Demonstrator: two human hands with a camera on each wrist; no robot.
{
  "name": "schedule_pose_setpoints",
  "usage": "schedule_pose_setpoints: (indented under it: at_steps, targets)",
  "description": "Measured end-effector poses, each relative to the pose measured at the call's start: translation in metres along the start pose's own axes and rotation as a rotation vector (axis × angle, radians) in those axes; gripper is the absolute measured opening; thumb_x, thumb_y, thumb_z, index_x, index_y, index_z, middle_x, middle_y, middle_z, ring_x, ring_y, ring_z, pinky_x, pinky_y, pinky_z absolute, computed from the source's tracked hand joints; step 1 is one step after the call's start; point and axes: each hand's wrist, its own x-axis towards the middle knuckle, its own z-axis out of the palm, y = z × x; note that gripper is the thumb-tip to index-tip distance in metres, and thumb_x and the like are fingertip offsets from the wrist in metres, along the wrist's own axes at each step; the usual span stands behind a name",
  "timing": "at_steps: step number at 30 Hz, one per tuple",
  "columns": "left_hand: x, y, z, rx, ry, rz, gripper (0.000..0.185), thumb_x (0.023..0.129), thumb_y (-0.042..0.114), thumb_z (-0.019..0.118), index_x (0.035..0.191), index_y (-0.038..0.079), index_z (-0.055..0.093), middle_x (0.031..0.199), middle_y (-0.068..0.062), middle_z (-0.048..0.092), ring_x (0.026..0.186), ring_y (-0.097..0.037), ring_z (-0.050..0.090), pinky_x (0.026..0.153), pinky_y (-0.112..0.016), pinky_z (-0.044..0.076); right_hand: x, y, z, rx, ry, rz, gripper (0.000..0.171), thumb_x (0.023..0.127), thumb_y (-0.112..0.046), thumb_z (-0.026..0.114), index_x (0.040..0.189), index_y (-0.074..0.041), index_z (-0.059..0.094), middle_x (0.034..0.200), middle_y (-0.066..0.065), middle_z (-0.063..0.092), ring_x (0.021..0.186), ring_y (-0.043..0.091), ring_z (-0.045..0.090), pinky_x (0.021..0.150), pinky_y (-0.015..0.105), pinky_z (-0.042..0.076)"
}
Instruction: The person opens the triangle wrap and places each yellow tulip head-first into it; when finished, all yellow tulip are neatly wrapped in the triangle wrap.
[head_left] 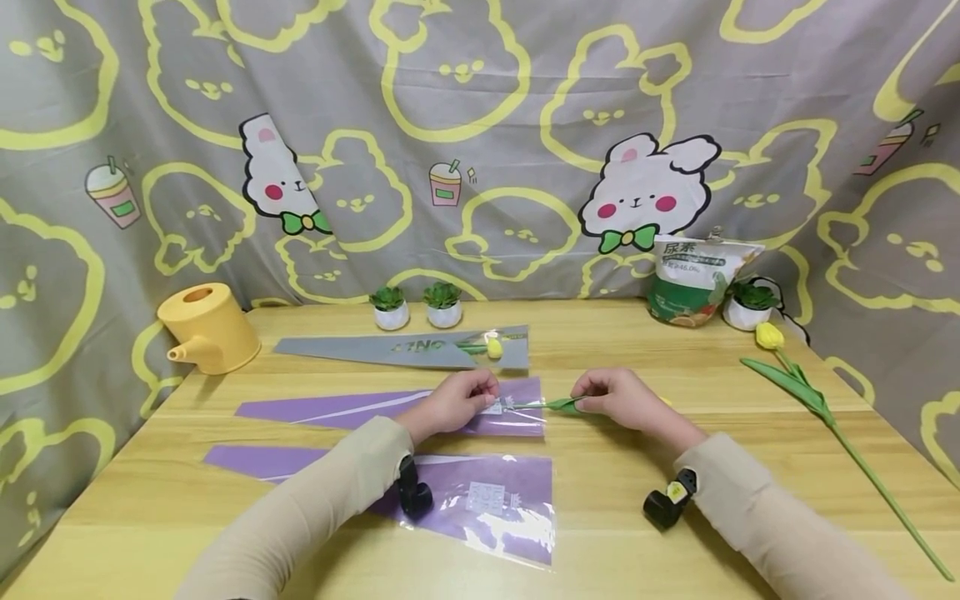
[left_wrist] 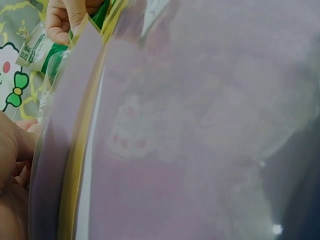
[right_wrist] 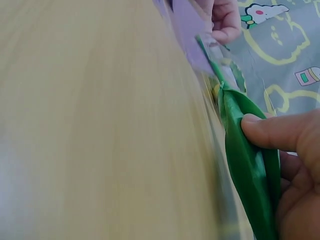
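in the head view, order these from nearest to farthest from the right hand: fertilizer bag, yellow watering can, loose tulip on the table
From the right hand:
1. Loose tulip, lying to its right.
2. Fertilizer bag, behind it by the curtain.
3. Yellow watering can, far left of the table.

A white and green pouch (head_left: 693, 279) standing at the back of the desk (head_left: 600, 533) carries large green Chinese characters that read "尿素" at its top, with a line of smaller print beneath that is too small to make out. The same pouch (left_wrist: 35, 50) appears in the left wrist view with green characters, blurred. A grey flower sleeve (head_left: 405, 350) lying flat on the desk bears yellow-green capital letters, partly legible as "INO". A white printed patch on the nearest purple sleeve (head_left: 480, 500) cannot be read.
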Motion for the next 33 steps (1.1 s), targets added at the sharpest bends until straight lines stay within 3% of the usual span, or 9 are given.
schedule_pose_setpoints:
  at_steps: [17, 33]
  targets:
    - [-0.001, 0.0, 0.006, -0.016, -0.018, 0.002, 0.006, 0.091, 0.003, 0.054, 0.087, 0.008, 0.055, 0.076, 0.001, 0.051, 0.072, -0.012, 0.048, 0.066, -0.026, 0.041, 0.017, -0.011, 0.032, 0.123, 0.03, 0.022, 0.009, 0.077, -0.001, 0.07, 0.085, -0.001, 0.069, 0.079, 0.004, 0.065, 0.074, 0.013, 0.054, 0.068, 0.026, 0.045]
    - [0.002, 0.001, 0.005, -0.048, 0.006, 0.003, 0.008, 0.09, 0.003, 0.055, 0.084, 0.008, 0.055, 0.075, 0.001, 0.051, 0.071, -0.012, 0.047, 0.065, -0.025, 0.041, 0.025, -0.019, 0.039, 0.116, 0.018, 0.017, 0.011, 0.077, -0.001, 0.07, 0.087, 0.001, 0.069, 0.081, 0.005, 0.067, 0.075, 0.011, 0.055, 0.07, 0.026, 0.046]
